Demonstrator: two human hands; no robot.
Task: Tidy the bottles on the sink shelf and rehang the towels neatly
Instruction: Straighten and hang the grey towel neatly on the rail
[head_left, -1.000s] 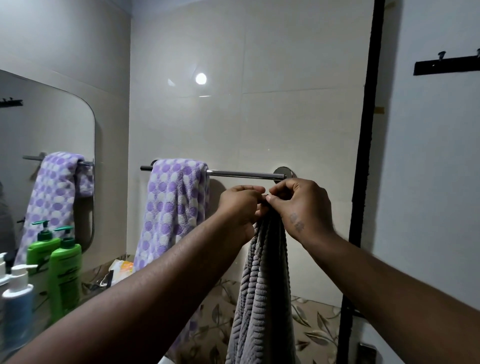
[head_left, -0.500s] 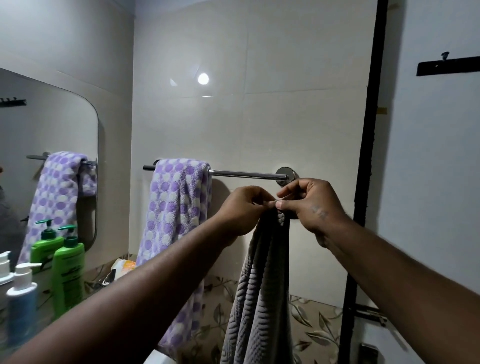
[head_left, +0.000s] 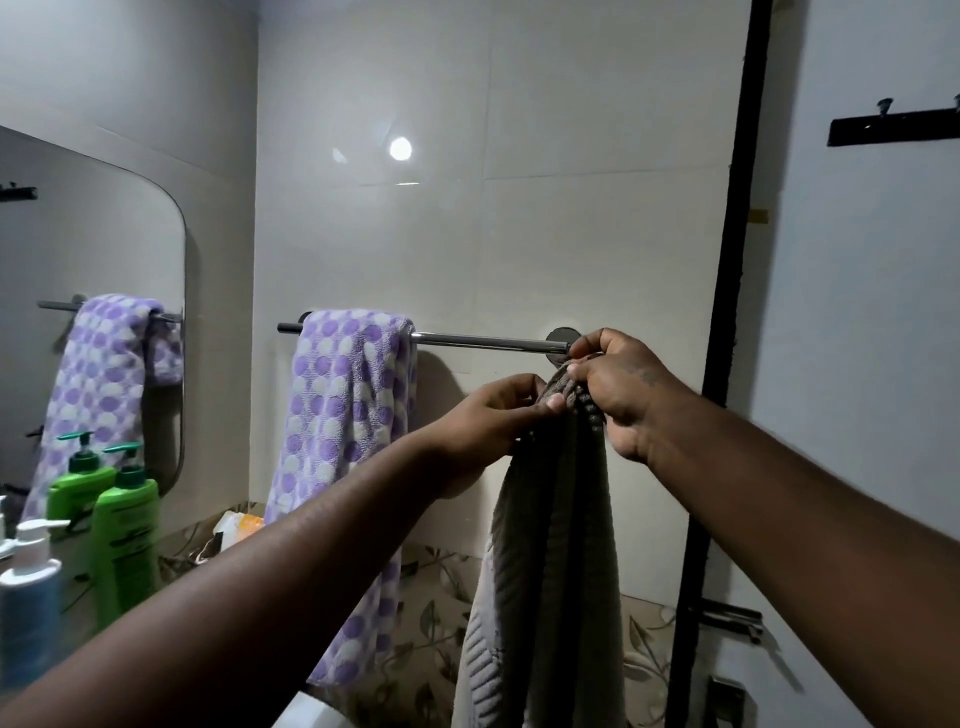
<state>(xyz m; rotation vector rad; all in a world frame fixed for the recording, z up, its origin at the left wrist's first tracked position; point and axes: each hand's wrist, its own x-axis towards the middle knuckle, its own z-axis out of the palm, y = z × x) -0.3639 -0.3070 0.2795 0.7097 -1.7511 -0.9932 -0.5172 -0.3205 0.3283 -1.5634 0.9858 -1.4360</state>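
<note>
A grey ribbed towel (head_left: 550, 582) hangs straight down from my two hands, just below the right end of a chrome towel bar (head_left: 478, 341). My left hand (head_left: 493, 421) pinches its top edge on the left. My right hand (head_left: 618, 389) grips the bunched top on the right, close to the bar's round wall mount. A purple and white dotted towel (head_left: 343, 415) is draped over the bar's left half. A green pump bottle (head_left: 127, 525) and a blue pump bottle (head_left: 28, 597) stand at the lower left.
A mirror (head_left: 88, 312) on the left wall reflects the dotted towel and bottles. A black door frame (head_left: 727, 364) runs down the right side. A black hook rail (head_left: 893, 130) is fixed high on the right wall. An orange and white packet (head_left: 236, 525) lies by the wall.
Both hands have moved right and slightly up with the grey towel, bringing its top close to the bar's right end. My right hand has risen to the wall mount.
</note>
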